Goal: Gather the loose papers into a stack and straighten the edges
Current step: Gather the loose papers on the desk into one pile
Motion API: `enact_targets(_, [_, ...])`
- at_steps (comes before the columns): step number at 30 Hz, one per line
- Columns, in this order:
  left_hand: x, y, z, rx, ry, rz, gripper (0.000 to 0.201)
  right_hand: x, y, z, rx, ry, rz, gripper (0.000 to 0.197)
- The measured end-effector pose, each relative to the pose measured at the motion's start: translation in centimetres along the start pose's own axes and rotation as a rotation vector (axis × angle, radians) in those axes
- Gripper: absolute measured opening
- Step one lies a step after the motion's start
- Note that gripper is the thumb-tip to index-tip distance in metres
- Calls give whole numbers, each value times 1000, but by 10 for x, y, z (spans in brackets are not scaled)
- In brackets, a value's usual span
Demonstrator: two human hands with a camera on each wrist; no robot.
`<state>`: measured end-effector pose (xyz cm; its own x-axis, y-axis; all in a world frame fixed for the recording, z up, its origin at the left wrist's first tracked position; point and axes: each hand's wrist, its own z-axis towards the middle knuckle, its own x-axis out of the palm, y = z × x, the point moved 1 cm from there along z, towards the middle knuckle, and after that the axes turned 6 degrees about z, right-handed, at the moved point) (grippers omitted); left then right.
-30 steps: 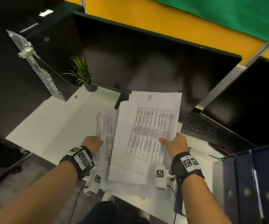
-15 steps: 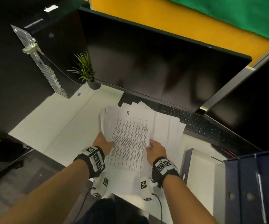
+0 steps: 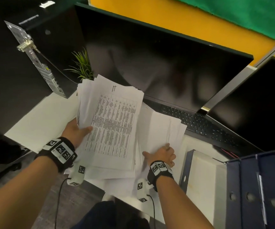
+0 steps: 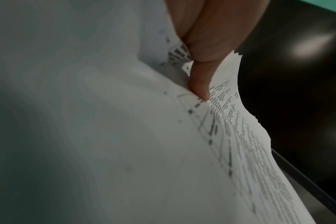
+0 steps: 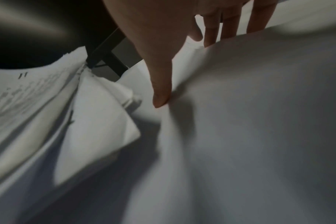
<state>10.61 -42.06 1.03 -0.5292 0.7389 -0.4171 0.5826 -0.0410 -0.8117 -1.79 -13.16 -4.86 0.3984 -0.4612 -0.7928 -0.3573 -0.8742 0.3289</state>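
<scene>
A thick bundle of printed papers [image 3: 113, 123] is tilted up over the white desk [image 3: 42, 123], its edges fanned and uneven. My left hand [image 3: 77, 131] grips its left edge, thumb on the top sheet and fingers hidden beneath. In the left wrist view my left hand [image 4: 201, 60] has its thumb pressed on the printed papers [image 4: 249, 144]. Several blank sheets [image 3: 163, 129] lie to the right, partly under the bundle. My right hand [image 3: 161, 154] holds their near edge. In the right wrist view my right hand [image 5: 163, 68] has its thumb on the blank sheets [image 5: 249, 121] and its fingers behind their edge.
A large dark monitor [image 3: 150, 60] stands just behind the papers, with a black keyboard [image 3: 199, 124] under its right end. Blue binders [image 3: 257, 187] and an open folder [image 3: 202, 171] crowd the right. A small plant [image 3: 82, 66] and a black computer tower [image 3: 18, 63] stand at the left.
My left hand has lifted the printed bundle up and to the left, off the spread sheets. My right hand has slid right onto the blank sheets and taken their edge.
</scene>
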Motion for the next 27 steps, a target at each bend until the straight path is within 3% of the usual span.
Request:
enact_targets(5, [-2,-3,-2,8,16,-24,44,2,4,3,29,43,-28,115])
enact_targets(10, [-10,-3,-3,-9,47,-63,38,-5,3,-3,6,57,240,77])
enact_targets(13, [-12,-2,-4,-39,68,-119,42,-24,1,-11,-61,64,315,45])
enact_targets(16, [-4,5,-5,-65,92,-120,49,-64,-1,-20,-159,-52,347,24])
enact_targets(21, [39,19,-14,-107,183,-39,44,-164,5,-43,-312,-415,224,29])
enact_targets(23, [57,24,-16,-107,197,19,42,-199,5,-53,-408,-507,278,29])
enact_targets(27, [79,27,-22,-93,215,90,35,-227,8,-72,-521,-441,565,19])
